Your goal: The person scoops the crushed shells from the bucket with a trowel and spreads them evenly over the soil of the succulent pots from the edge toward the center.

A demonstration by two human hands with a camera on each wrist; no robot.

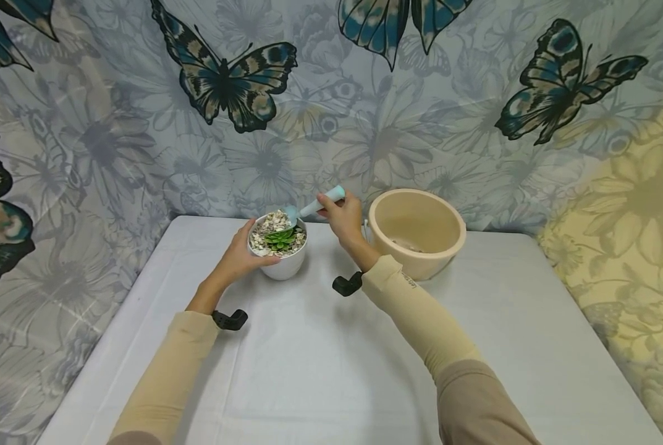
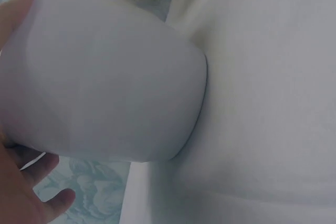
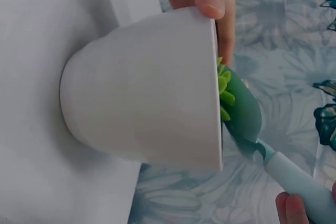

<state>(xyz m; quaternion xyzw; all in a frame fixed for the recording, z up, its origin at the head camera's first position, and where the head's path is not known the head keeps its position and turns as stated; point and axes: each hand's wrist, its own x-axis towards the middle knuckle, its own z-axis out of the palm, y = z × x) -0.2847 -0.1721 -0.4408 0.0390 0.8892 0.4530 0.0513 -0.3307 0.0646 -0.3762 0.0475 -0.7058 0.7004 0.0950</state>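
A white flowerpot (image 1: 284,267) stands on the cloth, filled with pale pebbles (image 1: 264,228) around a green succulent (image 1: 280,238). My left hand (image 1: 243,250) holds the pot by its upper left side, thumb along the near side of the rim. In the left wrist view the smooth pot wall (image 2: 105,77) fills much of the picture. My right hand (image 1: 345,217) grips the handle of a light blue toy-like trowel (image 1: 322,201). The trowel's blade (image 3: 244,108) is at the pot's mouth, right behind the succulent's leaves, over the pebbles.
A larger beige pot (image 1: 417,262) stands right of my right hand, close to the right forearm, with a few small bits at its bottom. A white cloth (image 1: 309,371) covers the table. Behind it hangs a butterfly-patterned fabric (image 1: 387,136).
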